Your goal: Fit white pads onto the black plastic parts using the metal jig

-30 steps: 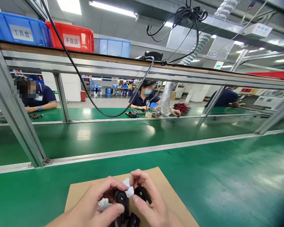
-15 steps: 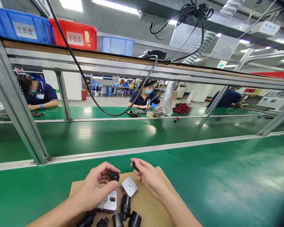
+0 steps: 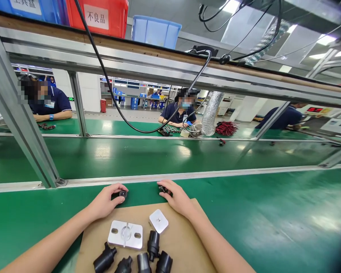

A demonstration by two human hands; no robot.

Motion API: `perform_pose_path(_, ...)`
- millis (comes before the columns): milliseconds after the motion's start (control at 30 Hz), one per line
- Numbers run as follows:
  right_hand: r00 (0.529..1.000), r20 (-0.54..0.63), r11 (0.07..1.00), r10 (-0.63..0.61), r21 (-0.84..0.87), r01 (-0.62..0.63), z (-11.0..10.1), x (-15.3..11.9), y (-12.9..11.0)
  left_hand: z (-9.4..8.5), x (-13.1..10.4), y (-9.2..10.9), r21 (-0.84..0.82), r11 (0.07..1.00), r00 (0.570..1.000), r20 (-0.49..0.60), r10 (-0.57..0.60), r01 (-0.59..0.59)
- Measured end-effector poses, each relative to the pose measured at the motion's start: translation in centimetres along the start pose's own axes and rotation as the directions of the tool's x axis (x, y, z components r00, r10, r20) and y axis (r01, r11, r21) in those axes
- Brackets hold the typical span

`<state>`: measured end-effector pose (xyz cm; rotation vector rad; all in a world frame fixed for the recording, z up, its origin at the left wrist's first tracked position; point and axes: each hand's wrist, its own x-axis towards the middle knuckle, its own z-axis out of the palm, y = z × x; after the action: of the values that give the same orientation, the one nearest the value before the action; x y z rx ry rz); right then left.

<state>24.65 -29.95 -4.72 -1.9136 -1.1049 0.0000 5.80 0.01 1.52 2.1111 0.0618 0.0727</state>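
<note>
My left hand (image 3: 109,201) is closed on a small round black part (image 3: 123,194), held between thumb and fingers over the far left edge of the cardboard. At the cardboard's far right edge, my right hand (image 3: 174,197) pinches another small black part (image 3: 162,189), mostly covered by the fingers. Between and below the hands lie a silver metal plate (image 3: 119,239) with two slots and a round recess, and a smaller square silver block (image 3: 158,221). Several black cylindrical fittings, among them a stepped one (image 3: 153,242), rest nearer to me.
The brown cardboard (image 3: 182,242) lies on a green table (image 3: 272,212). A metal frame post (image 3: 25,113) rises at left, and a shelf above carries a red bin (image 3: 99,17) and blue bins. A black cable (image 3: 110,89) hangs down. Co-workers sit across the tables.
My left hand has moved left and away from me with its black part, uncovering the slotted plate. My right hand has turned, still pinching its part. The camera view has tilted down.
</note>
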Motion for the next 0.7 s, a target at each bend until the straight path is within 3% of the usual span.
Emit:
perform_pose_path(133,0.995,-0.081,0.998,-0.059,-0.031,0.056,-0.3,0.0,-0.1,-0.2,0.3,-1.1,0.042,0.999,0.999,-0.031,0.026,-0.024)
perform_pose_path(267,0.984,-0.17,0.998,0.045,-0.04,-0.052,-0.2,0.2,-0.3,-0.3,0.4,-1.2,0.112,0.992,0.996,-0.057,0.068,-0.061)
perform_pose_path(500,0.997,-0.005,0.992,0.079,-0.095,-0.079,0.1,0.1,-0.9,-0.4,0.4,-1.4,0.184,0.981,0.989,-0.12,0.091,-0.068)
perform_pose_path(700,0.997,0.049,0.986,0.054,-0.161,-0.045,0.3,0.3,-1.0,-0.7,0.3,-1.3,0.094,0.992,0.991,-0.104,0.088,-0.079)
